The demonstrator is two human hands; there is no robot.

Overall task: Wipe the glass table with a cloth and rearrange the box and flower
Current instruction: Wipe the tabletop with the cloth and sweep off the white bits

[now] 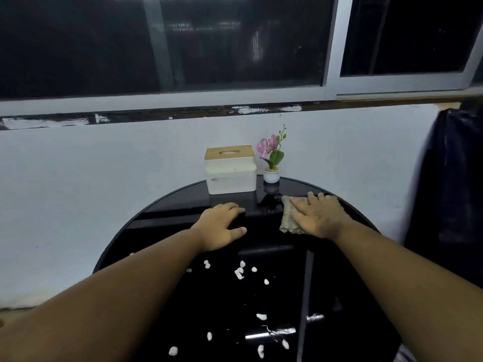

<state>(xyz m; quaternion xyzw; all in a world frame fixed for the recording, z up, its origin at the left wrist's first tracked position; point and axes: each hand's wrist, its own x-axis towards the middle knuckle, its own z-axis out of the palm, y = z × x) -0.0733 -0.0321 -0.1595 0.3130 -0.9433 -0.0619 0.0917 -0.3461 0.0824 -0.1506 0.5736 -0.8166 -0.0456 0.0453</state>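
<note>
Cloth pinned flat under the right hand at the far right of the counter, with the crumbs lying nearer the person.

The cloth (288, 216) is pressed onto the round glass counter (162, 205) by the right hand (317, 216), whose fingers are spread flat over it rather than closed round it. From there the white scraps (239, 273) lie toward the near edge and a little left, so a pulling stroke is judged the likely next move. The box (230, 169) and the flower (271, 156) stand side by side at the far rim, just beyond both hands. The left hand (222, 226) rests open on the glass, holding nothing, nearer the box.
</note>
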